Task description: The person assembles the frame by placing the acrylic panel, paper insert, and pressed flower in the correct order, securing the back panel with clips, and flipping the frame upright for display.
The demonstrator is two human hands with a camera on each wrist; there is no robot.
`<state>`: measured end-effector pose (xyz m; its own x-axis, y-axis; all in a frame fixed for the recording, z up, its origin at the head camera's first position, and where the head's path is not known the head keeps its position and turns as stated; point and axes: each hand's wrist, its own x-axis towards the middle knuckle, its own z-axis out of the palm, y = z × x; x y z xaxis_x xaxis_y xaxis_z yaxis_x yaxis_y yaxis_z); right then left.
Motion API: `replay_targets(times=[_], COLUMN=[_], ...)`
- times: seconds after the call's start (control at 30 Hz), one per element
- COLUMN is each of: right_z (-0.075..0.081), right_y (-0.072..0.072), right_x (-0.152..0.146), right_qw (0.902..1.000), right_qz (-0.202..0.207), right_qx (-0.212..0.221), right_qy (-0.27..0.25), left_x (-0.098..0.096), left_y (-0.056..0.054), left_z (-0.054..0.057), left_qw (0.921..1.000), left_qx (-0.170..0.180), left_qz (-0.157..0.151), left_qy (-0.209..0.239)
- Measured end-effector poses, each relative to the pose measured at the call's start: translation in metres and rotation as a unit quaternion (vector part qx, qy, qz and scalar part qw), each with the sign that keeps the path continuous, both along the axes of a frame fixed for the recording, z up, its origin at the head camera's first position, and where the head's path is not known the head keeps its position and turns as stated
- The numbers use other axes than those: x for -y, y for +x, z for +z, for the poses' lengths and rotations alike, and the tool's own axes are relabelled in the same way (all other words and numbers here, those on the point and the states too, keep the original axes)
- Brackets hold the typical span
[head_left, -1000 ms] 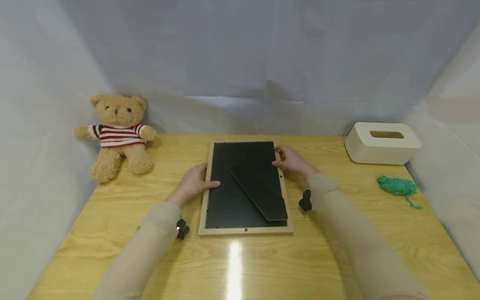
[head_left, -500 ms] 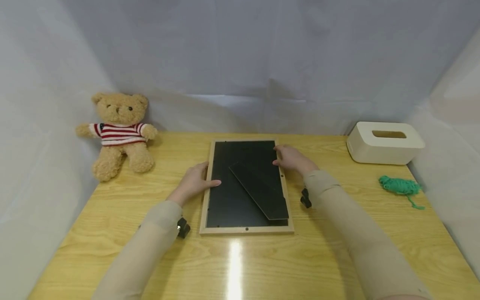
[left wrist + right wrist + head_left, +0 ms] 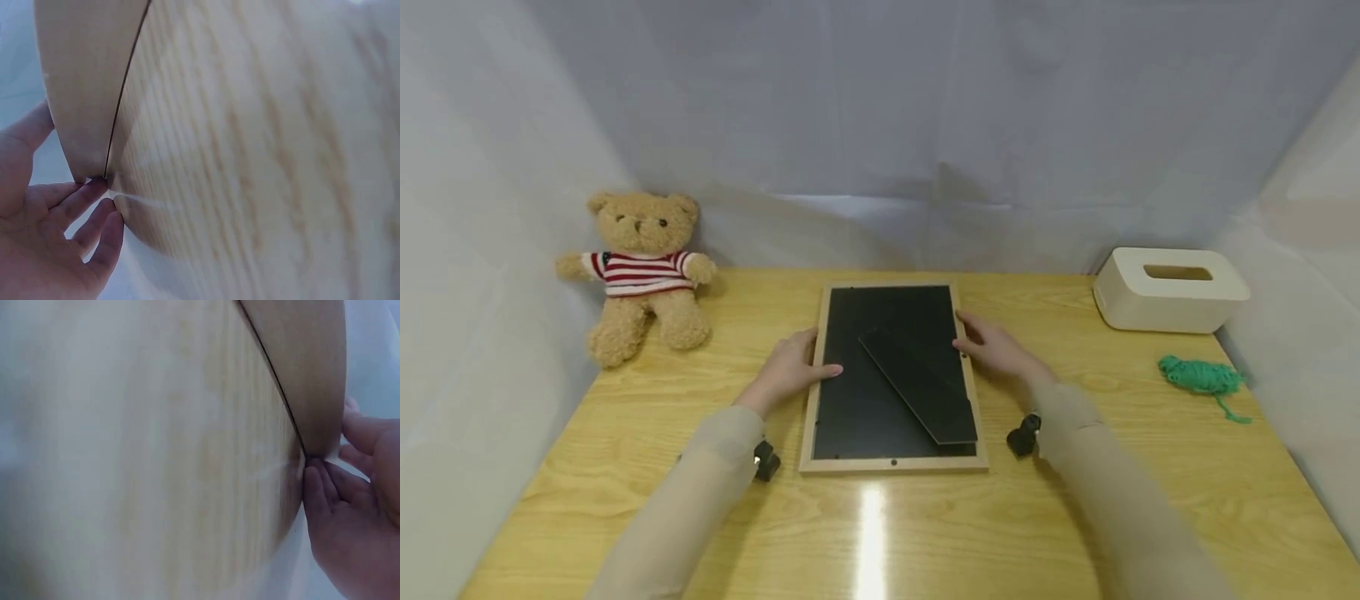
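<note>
A picture frame [image 3: 850,417] lies face down on the wooden table, its black backing board up and pale wood border around it. Its black stand leg [image 3: 917,387] lies slantwise across the board. At the left border my left hand [image 3: 786,367] holds the frame, thumb over the board and fingers along the outer side. My right hand [image 3: 996,346] holds the right border, thumb on top. Both wrist views show fingertips of the left hand [image 3: 56,219] and right hand [image 3: 350,506] low against the frame's side, where it meets the table.
A teddy bear [image 3: 643,275] in a striped sweater leans at the back left. At the back right stands a cream tissue box [image 3: 1172,304], with a green yarn bundle [image 3: 1201,376] in front of it. Pale cloth [image 3: 880,125] hangs behind the table.
My right hand has slid a little toward me along the frame's right border. The left hand keeps its place, and the frame lies as before.
</note>
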<state>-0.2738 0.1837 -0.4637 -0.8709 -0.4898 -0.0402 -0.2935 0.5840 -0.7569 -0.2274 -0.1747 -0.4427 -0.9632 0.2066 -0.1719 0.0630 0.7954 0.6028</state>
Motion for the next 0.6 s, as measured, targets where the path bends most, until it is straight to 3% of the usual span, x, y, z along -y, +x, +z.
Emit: replay_targets(times=[0.1,0.33,0.6], right_z=[-0.004,-0.013,-0.029], right_y=[0.011,0.038,0.059], right_x=[-0.004,-0.013,-0.009], right_qw=[0.9998,0.9901,0.9927], right_qz=[-0.005,-0.021,-0.087], right_qx=[0.001,0.084,-0.008], right_qy=[-0.018,-0.111,-0.083], left_x=[-0.001,-0.002,0.001], left_y=[0.000,0.000,-0.012], left_z=[0.000,0.004,0.011], left_qw=[1.0000,1.0000,0.9991], left_qx=[0.004,0.000,0.032], left_qz=[0.002,0.001,-0.006], left_qy=[0.001,0.003,0.026])
